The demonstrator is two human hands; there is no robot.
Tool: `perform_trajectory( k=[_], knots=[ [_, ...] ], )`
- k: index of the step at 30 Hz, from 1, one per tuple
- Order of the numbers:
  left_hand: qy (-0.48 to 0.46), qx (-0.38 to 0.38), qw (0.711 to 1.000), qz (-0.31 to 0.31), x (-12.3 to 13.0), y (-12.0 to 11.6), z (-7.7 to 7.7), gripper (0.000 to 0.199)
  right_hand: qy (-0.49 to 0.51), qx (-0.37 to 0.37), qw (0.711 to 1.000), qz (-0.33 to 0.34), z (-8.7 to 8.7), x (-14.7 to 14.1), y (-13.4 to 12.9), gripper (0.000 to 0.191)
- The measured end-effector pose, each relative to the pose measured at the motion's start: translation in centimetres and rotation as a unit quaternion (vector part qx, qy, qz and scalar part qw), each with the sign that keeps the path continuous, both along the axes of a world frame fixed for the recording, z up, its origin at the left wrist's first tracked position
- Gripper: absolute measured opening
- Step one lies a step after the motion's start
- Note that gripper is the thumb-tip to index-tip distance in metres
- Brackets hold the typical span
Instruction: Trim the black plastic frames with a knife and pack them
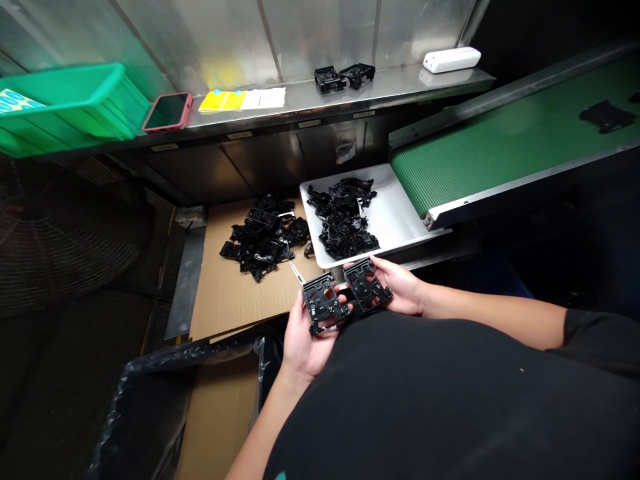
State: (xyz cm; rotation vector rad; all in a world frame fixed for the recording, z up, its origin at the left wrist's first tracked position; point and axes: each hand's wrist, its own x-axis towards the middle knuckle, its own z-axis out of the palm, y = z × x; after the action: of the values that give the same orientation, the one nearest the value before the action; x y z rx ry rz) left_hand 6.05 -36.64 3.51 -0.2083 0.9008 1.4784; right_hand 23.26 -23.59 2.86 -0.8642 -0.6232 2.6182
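My left hand (307,340) holds a black moulded plastic frame (323,303) by its lower edge. My right hand (403,287) holds a matching black plastic frame (367,285) between fingers and thumb. The two frames sit side by side, almost touching, just above my black shirt. A loose heap of similar black parts (263,237) lies on flattened cardboard (240,300) to the left. Another heap (343,217) fills a white tray (395,213) just beyond my right hand.
A green conveyor belt (500,147) with a black part (607,116) on it runs at upper right. On a steel shelf (300,107) lie a phone, papers, two black parts and a white box. A green bin (70,103) sits at upper left. A black-lined bin (150,407) stands below left, and a fan guard (65,247) is at far left.
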Motion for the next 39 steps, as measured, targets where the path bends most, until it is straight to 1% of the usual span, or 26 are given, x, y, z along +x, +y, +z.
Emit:
perform_trajectory(
  k=[5,17,32,39],
  knots=[
    [-0.001,0.001,1.0,0.001,-0.07,0.04,-0.21,0.059,-0.006,-0.053,0.999,0.007,0.09,-0.01,0.05,0.058],
    [0.001,-0.007,1.0,0.004,-0.15,0.32,-0.22,0.059,-0.02,-0.097,0.995,-0.008,0.37,-0.38,0.14,0.054],
    [0.002,-0.008,1.0,-0.001,-0.03,0.48,-0.09,0.058,-0.007,-0.098,0.995,-0.012,0.18,-0.23,0.2,0.054],
    [-0.004,0.001,1.0,-0.002,-0.02,0.42,-0.15,0.057,0.011,-0.074,0.997,-0.002,-0.32,0.08,0.07,0.05]
  ],
)
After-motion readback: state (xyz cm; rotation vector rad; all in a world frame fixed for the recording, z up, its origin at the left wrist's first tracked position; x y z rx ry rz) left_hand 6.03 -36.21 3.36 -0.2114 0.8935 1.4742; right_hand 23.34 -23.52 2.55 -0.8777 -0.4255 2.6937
